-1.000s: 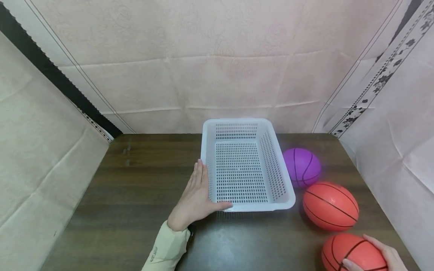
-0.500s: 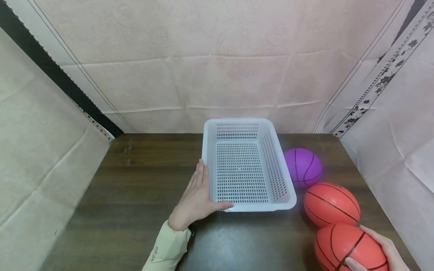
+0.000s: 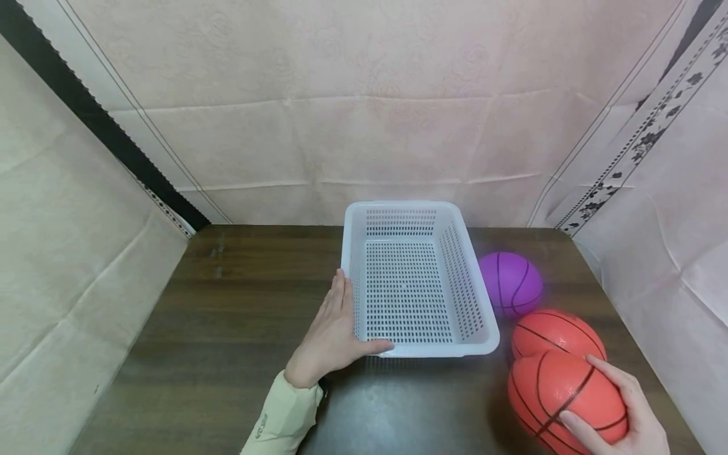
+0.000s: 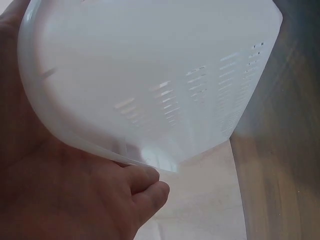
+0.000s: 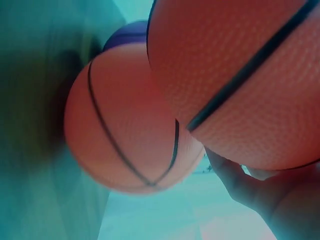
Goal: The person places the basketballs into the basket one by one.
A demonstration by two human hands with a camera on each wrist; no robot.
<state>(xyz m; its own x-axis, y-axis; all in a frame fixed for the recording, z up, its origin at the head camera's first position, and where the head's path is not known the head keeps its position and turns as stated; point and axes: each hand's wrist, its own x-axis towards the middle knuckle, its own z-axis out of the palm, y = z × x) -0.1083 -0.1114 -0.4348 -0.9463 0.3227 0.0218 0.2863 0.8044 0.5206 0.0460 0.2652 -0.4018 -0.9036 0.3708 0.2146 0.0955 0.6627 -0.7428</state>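
A white perforated plastic basket [image 3: 405,297] stands on the table. My left hand [image 3: 332,338] rests at its near left corner, the thumb lying along the front rim and the straight fingers along the left side. The left wrist view shows those fingertips [image 4: 150,192] right at the basket's rim. My right hand [image 3: 625,411] grips an orange-red toy basketball [image 3: 560,395] with black lines, thumb on the near side and fingers on the far right. Behind it, partly covered, is a second orange-red basketball [image 3: 560,328]; the right wrist view shows the held ball [image 5: 240,80] in front.
A purple ball [image 3: 512,284] with dark lines sits against the basket's right side, behind the second orange-red ball. The dark wooden table [image 3: 227,354] ends at a pale cloth backdrop [image 3: 370,126], with cloth on both sides too.
My right hand has brought its basketball up and leftward from the lower right, so it now overlaps the second orange-red ball. The left hand keeps its place at the basket.
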